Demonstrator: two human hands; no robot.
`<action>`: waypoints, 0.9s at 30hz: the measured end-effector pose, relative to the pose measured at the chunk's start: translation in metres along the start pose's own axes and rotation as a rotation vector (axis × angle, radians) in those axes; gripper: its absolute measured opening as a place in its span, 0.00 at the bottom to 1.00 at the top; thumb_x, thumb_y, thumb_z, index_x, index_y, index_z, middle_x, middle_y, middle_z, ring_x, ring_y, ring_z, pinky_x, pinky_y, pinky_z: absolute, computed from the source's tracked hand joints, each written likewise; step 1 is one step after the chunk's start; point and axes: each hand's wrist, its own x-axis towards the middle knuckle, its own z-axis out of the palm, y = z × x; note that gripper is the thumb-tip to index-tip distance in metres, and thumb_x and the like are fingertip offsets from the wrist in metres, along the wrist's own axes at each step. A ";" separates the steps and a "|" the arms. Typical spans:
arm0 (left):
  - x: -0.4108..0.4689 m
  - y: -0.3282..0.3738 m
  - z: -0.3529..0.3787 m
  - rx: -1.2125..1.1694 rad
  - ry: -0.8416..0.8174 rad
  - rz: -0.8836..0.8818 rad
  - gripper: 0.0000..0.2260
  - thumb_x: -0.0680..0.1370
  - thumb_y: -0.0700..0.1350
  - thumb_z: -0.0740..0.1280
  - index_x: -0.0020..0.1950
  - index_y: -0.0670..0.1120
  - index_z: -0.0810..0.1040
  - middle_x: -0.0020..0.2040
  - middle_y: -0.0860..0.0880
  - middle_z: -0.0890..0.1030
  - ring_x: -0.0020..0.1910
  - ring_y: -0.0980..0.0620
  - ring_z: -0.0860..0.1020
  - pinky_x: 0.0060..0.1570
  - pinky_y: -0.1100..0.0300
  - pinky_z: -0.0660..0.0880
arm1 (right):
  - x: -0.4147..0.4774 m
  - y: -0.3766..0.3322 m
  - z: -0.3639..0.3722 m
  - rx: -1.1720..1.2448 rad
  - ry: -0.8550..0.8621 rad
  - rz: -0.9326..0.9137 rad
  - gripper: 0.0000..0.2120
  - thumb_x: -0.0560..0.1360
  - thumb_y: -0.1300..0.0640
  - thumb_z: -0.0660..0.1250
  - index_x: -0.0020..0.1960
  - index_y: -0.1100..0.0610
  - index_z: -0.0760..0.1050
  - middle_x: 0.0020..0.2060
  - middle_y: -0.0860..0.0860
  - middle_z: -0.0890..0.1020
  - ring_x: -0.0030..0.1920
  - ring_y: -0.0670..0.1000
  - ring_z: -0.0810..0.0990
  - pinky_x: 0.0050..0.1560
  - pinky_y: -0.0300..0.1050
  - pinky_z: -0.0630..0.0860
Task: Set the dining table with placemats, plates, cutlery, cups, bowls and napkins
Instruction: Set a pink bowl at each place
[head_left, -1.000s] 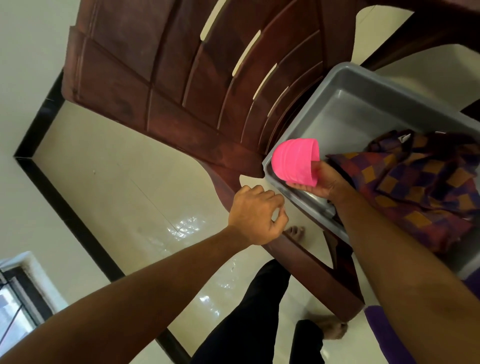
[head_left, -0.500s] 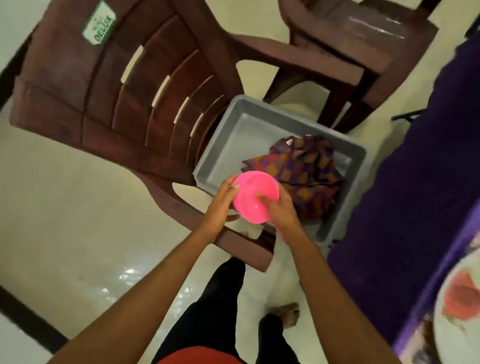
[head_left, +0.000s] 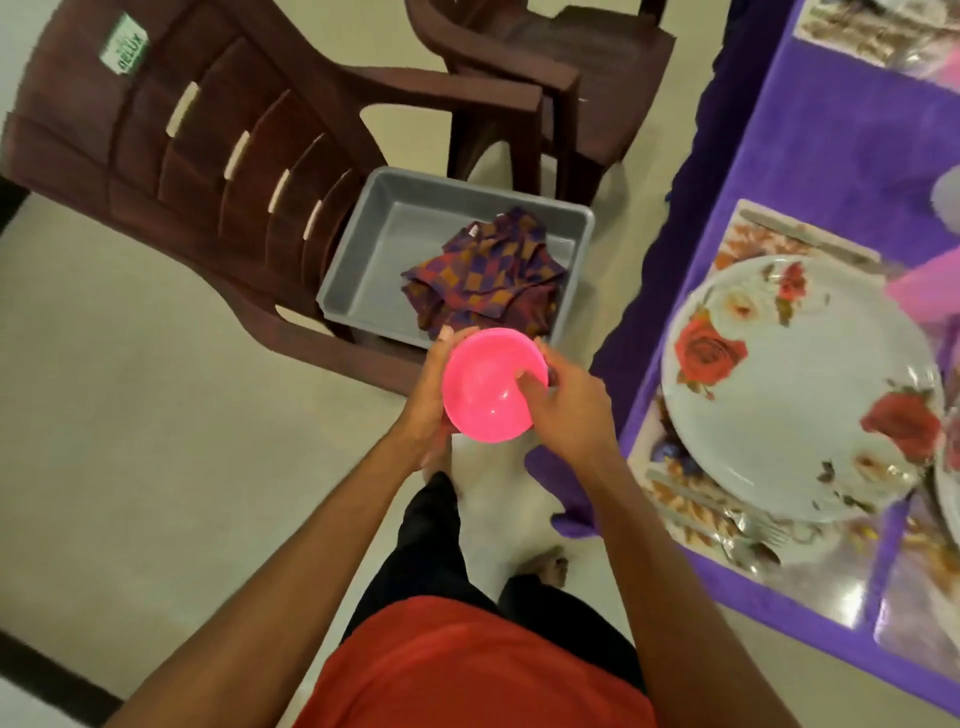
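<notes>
Fingers (head_left: 525, 384) of our left hand (head_left: 428, 400) and right hand (head_left: 569, 405) clamped on pink bowl (head_left: 485, 402), mouth-up over floor (head_left: 156, 415); tabletop (head_left: 821, 156) lies to our right, right hand nearer its floral plate (head_left: 800, 384).

Head view, steeply down, near hands

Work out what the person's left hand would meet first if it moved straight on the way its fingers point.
Probably the checked purple-and-orange cloth in the grey plastic tray; the left hand, holding the pink plastic bowl, may pass above it, depth being unclear.
</notes>
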 end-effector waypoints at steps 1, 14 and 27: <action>-0.010 -0.006 0.011 -0.037 -0.004 -0.024 0.25 0.81 0.61 0.53 0.67 0.47 0.75 0.59 0.45 0.81 0.57 0.46 0.80 0.56 0.47 0.78 | -0.012 0.004 -0.012 -0.036 0.026 -0.043 0.29 0.74 0.42 0.56 0.74 0.47 0.71 0.59 0.53 0.83 0.58 0.58 0.80 0.58 0.50 0.75; -0.082 -0.069 0.114 -0.259 -0.062 -0.079 0.19 0.82 0.58 0.56 0.60 0.48 0.80 0.52 0.46 0.84 0.50 0.46 0.82 0.48 0.49 0.79 | -0.114 0.067 -0.100 -0.129 0.287 -0.117 0.24 0.78 0.47 0.68 0.73 0.50 0.70 0.60 0.52 0.81 0.57 0.52 0.79 0.56 0.49 0.75; -0.056 -0.065 0.144 -0.285 -0.315 -0.128 0.34 0.70 0.65 0.70 0.68 0.44 0.74 0.59 0.42 0.80 0.58 0.39 0.77 0.54 0.45 0.77 | -0.137 0.064 -0.119 -0.046 0.505 0.054 0.14 0.78 0.56 0.68 0.63 0.55 0.81 0.45 0.52 0.86 0.43 0.53 0.83 0.48 0.45 0.78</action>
